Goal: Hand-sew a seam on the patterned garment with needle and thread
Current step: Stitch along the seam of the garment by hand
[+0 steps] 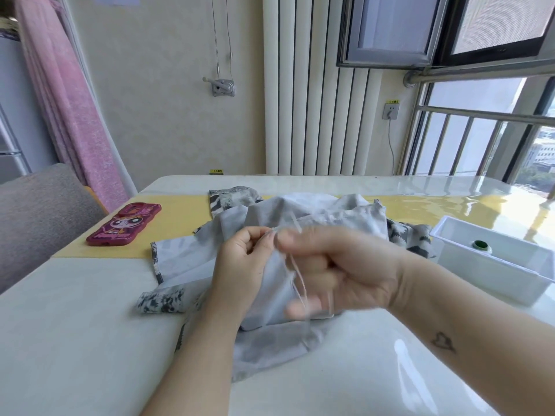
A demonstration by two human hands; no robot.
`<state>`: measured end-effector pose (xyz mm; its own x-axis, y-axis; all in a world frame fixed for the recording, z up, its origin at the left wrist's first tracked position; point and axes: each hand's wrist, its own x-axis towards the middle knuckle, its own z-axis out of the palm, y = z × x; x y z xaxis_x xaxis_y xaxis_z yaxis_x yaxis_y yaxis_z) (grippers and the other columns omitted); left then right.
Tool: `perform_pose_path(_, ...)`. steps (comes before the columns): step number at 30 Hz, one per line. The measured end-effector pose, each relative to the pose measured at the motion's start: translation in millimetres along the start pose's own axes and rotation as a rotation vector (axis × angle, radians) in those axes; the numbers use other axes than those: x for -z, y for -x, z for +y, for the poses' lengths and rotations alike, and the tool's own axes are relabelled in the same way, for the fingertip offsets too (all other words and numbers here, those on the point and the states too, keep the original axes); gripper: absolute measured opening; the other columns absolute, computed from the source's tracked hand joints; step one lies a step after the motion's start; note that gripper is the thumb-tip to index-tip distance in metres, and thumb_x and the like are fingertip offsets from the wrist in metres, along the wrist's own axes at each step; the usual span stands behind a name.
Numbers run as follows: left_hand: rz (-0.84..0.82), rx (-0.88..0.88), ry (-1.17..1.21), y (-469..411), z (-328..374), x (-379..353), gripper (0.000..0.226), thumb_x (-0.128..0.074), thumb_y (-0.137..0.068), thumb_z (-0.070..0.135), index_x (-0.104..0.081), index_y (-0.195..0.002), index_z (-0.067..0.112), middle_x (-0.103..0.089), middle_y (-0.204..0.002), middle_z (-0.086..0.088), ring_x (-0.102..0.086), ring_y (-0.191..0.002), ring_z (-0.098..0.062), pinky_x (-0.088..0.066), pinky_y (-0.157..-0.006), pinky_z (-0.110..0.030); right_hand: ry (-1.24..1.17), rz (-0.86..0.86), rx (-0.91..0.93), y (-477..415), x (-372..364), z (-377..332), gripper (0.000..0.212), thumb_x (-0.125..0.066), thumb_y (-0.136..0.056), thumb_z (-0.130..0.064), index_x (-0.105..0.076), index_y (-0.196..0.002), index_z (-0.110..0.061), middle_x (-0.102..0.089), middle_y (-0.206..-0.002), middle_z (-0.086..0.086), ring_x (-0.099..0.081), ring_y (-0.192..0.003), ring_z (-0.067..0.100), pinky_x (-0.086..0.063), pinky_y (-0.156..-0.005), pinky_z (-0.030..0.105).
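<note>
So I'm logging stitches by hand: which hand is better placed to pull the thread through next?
Probably the right. The right hand has its fingertips at the seam and the thread hangs across its fingers, though motion blur hides the needle. The left hand pinches the garment fold, steadying it.

On the table [75, 340], centre, garment [186, 265]; left of it, phone [124, 225]; right, tray [480, 277] (spool [481, 245] inside); off the left edge, chair [39, 217]; behind the far edge, radiator [312, 115].

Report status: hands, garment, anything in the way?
Left hand pinches garment fold. Right hand, blurred, pinches thread beside it; needle not discernible. Phone and white tray sit apart, to the sides.
</note>
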<state>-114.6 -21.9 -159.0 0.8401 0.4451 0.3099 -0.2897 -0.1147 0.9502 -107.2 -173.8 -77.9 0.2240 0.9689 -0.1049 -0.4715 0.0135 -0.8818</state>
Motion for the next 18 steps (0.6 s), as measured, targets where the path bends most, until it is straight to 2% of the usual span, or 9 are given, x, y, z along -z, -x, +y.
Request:
perform_pose_path(2,0.011,0.006,0.03,-1,0,-1,0.011,-0.065,-0.089,0.018,-0.068,-0.08,0.023,-0.069,-0.074,0.004,-0.06,-0.076,-0.012,-0.049,-0.071,-0.021,0.273,-0.022,-0.203,8,4,5,0.016,-0.051,-0.091,-0.017,-0.052,-0.076,-0.016,-0.014,-0.052,-0.007,-0.018,-0.038,0.006,-0.059,-0.067,0.035)
perform_pose_path(4,0.001,-0.01,0.016,1,2,-1,0.007,-0.064,-0.089,0.019,-0.067,-0.083,0.021,-0.067,-0.076,0.004,-0.058,-0.074,-0.006,-0.046,-0.067,-0.013,0.613,0.206,-0.237,10,7,8,0.015,-0.059,-0.089,-0.019,-0.056,-0.075,-0.017,-0.023,-0.048,-0.007,-0.036,-0.037,0.007,-0.056,-0.068,0.036)
perform_pose_path(6,-0.006,-0.019,0.025,3,3,0,0.006,-0.064,-0.09,0.02,-0.066,-0.084,0.021,-0.066,-0.077,0.003,-0.057,-0.073,-0.006,-0.044,-0.066,-0.011,0.935,0.568,-0.092,7,13,8,0.018,-0.068,-0.086,-0.025,-0.057,-0.075,-0.017,-0.042,-0.043,-0.009,-0.057,-0.044,0.01,-0.052,-0.06,0.029)
perform_pose_path(8,-0.011,-0.021,0.024,3,2,-1,0.005,-0.065,-0.089,0.021,-0.066,-0.084,0.021,-0.067,-0.079,0.002,-0.057,-0.074,-0.007,-0.044,-0.066,-0.012,1.109,0.816,0.145,-1,19,7,0.019,-0.07,-0.083,-0.03,-0.058,-0.074,-0.018,-0.044,-0.038,-0.012,-0.051,-0.042,0.004,-0.053,-0.055,0.028)
perform_pose_path(10,-0.016,-0.02,0.028,3,3,-2,0.005,-0.065,-0.089,0.021,-0.066,-0.084,0.022,-0.069,-0.08,0.001,-0.059,-0.076,-0.008,-0.045,-0.068,-0.013,1.173,0.911,0.261,-10,25,8,0.019,-0.07,-0.081,-0.036,-0.061,-0.074,-0.021,-0.038,-0.036,-0.012,-0.041,-0.04,0.005,-0.052,-0.056,0.031)
perform_pose_path(13,-0.029,-0.036,0.038,2,2,-2,0.008,-0.063,-0.089,0.02,-0.066,-0.082,0.022,-0.071,-0.076,0.007,-0.062,-0.078,-0.007,-0.047,-0.074,-0.016,1.212,0.94,0.321,-21,30,13,0.02,-0.071,-0.081,-0.037,-0.062,-0.073,-0.021,-0.04,-0.039,-0.011,-0.041,-0.037,0.002,-0.031,-0.041,0.012)
perform_pose_path(16,-0.023,-0.042,0.059,1,2,-1,0.007,-0.063,-0.089,0.019,-0.066,-0.083,0.021,-0.072,-0.076,0.007,-0.064,-0.079,-0.006,-0.048,-0.075,-0.015,1.221,0.951,0.346,-26,33,15,0.019,-0.071,-0.082,-0.031,-0.061,-0.07,-0.02,-0.043,-0.036,-0.022,-0.044,-0.041,-0.005,-0.032,-0.044,0.01)
perform_pose_path(18,-0.023,-0.047,0.059,1,2,-1,0.006,-0.064,-0.088,0.02,-0.066,-0.083,0.02,-0.072,-0.077,0.007,-0.064,-0.079,-0.005,-0.048,-0.074,-0.014,1.212,0.955,0.342,-25,35,14,0.018,-0.07,-0.083,-0.027,-0.061,-0.069,-0.019,-0.043,-0.036,-0.024,-0.044,-0.041,-0.005,-0.032,-0.045,0.01)
